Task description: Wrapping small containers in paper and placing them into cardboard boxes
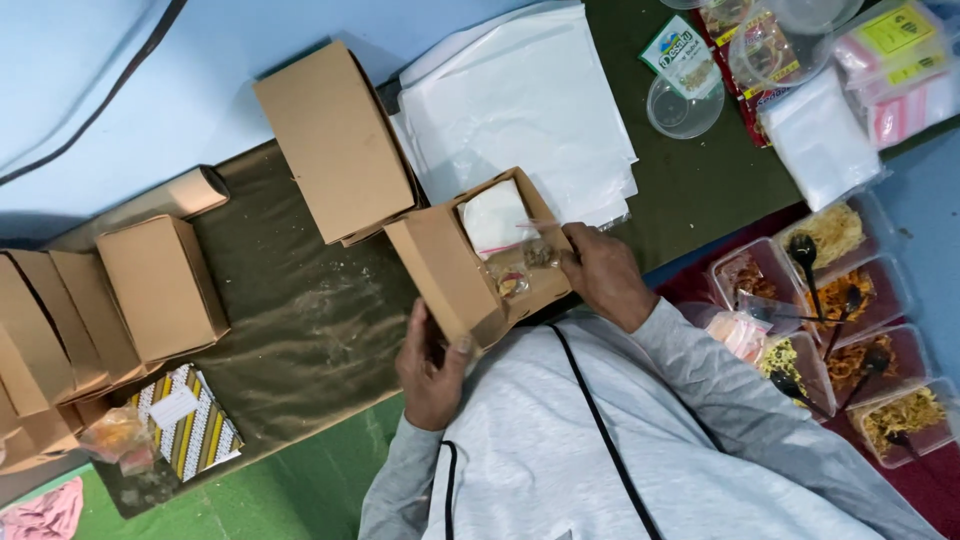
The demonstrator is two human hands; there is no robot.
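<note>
- An open brown cardboard box (478,262) is shown near the middle of the view, on the edge of a dark olive cloth (300,310), directly in front of the person's grey sleeved torso.
- The left hand (432,368) is placed at the near corner of the box, below its raised lid flap; the thumb and fingers are closed on the flap's edge, so the box is gripped from the near side.
- The right hand (603,272) is seen at the opposite side of the box, resting on its rim, with the fingers pressed together and pointed inward over the contents; whether anything is pinched cannot be told.
- Inside the box, a white wrapped packet (493,217) is seen at the far end, and small clear sachets (518,272) of food lie just beside the right fingertips.
- A closed box (338,140) is touched by the open box's far corner; further closed boxes (160,288) are lined up well apart on the left.
- A stack of white paper sheets (520,105) is laid beyond the open box.
- Clear trays of cooked food (850,330), with dark spoons in them, are set to the right of the right arm.
</note>
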